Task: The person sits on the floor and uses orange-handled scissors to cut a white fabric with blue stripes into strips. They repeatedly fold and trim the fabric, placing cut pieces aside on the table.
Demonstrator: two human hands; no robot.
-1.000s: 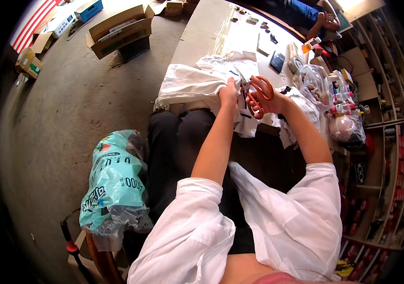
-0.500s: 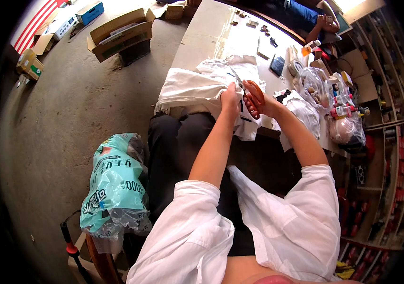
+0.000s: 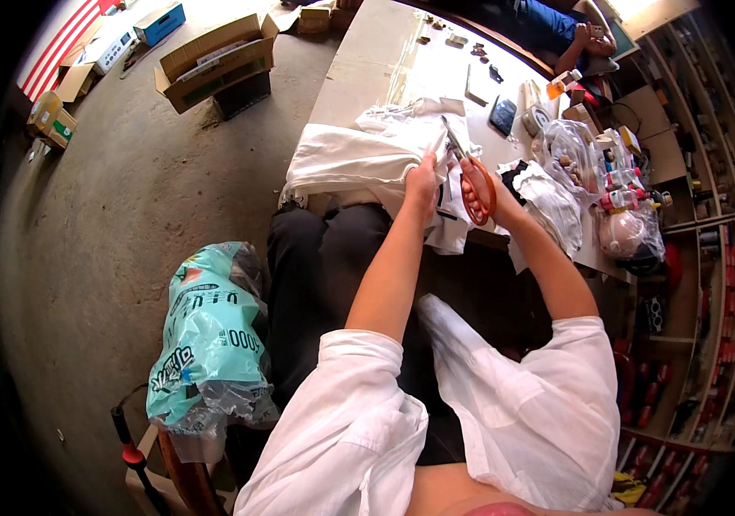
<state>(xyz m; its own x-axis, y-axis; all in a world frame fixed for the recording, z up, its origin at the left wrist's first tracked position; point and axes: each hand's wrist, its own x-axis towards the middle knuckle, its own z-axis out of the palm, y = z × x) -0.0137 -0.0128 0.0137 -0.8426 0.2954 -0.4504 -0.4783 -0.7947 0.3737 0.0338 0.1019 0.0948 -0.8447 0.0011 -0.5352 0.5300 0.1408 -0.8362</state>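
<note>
White cloth [image 3: 346,159] lies bunched over the near edge of the table, partly hanging down. My left hand [image 3: 421,183] is closed on its right side, thumb pointing away from me. In my right hand [image 3: 477,187] are scissors [image 3: 489,199] with large orange-brown handles, my fingers through the loops. Their metal blades point up and to the left, just beside the cloth near my left thumb. Whether the blades touch the cloth I cannot tell. A second heap of white and black cloth [image 3: 548,202] rests to the right of my right wrist.
A dark phone [image 3: 502,116], a tape roll [image 3: 537,120] and an orange-labelled bottle [image 3: 563,83] stand on the white table [image 3: 359,64]. Clear plastic bags [image 3: 569,150] crowd its right side. Another person's hands [image 3: 591,36] show beyond. A teal bag [image 3: 212,318] sits left of my legs.
My right hand and the scissors have shifted a little to the right, away from my left hand. The blades show more plainly now. My left hand stays on the cloth.
</note>
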